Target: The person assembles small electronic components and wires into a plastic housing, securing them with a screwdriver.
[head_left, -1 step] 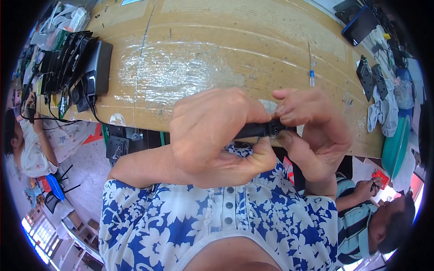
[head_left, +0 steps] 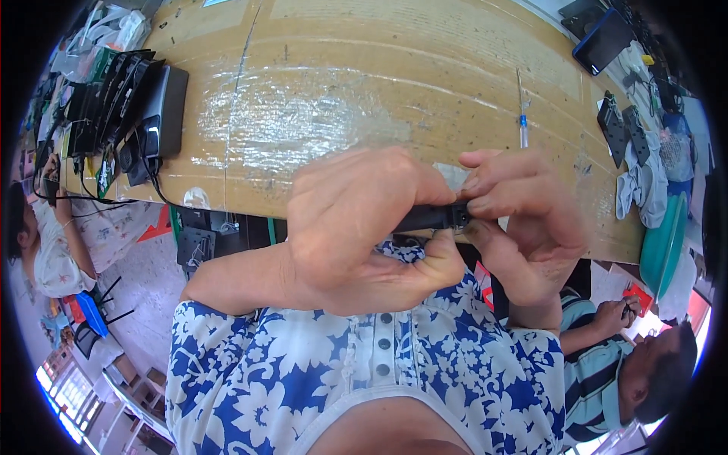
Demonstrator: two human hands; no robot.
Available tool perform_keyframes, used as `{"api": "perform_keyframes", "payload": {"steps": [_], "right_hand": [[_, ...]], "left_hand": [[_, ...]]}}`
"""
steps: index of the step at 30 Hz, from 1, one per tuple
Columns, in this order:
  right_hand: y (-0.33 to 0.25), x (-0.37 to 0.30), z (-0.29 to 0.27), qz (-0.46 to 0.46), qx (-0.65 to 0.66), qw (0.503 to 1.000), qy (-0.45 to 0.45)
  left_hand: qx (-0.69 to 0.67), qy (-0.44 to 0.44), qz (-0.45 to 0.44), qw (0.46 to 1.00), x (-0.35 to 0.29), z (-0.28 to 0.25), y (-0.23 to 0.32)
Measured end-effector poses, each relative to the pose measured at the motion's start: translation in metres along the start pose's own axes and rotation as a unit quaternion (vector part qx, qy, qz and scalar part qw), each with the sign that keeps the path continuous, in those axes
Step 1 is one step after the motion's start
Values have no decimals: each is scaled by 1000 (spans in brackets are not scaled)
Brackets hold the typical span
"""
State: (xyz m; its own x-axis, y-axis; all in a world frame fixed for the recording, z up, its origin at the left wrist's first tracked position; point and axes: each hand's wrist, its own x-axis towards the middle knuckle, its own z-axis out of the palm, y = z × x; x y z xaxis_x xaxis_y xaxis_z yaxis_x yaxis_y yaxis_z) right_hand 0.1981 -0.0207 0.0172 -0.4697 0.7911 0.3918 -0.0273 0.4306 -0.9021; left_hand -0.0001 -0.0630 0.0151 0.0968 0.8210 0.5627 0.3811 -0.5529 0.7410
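Hands (head_left: 360, 227), black piece (head_left: 425, 218) between them

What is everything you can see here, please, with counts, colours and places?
Table: 1, tan, ahead
Black piece: 1, black, centre
Thin tool: 1, blue and pale, right of centre
Dark-screened device: 1, black and blue, upper right
Flat plates: 2, black, right side
Basin: 1, green, far right
Cloth items: count unclear, white, beside basin
Thin panels: several, black, left side
Box: 1, dark grey, right of panels
Plastic bags: count unclear, clear, upper left
Co-workers: 2, patterned and striped clothing, far left and lower right
Floral top: 1, blue and white, below
Left grip: 1, bare, holding black piece
Right grip: 1, bare, at its right end
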Motion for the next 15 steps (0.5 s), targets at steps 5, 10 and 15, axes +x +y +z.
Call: {"api": "perform_keyframes", "payload": {"steps": [5,10,15], "right_hand": [[-6,-30,7,-29,-55,998,25],[-6,-60,9,28,-49,998,42],[3,-87,12,94,37,990,97]], "left_hand": [[-57,-41,-65,995,-20,2,12],[-130,-122,-215,960,-31,5,20],[-258,-183,-367,875,-39,15,8]]}}
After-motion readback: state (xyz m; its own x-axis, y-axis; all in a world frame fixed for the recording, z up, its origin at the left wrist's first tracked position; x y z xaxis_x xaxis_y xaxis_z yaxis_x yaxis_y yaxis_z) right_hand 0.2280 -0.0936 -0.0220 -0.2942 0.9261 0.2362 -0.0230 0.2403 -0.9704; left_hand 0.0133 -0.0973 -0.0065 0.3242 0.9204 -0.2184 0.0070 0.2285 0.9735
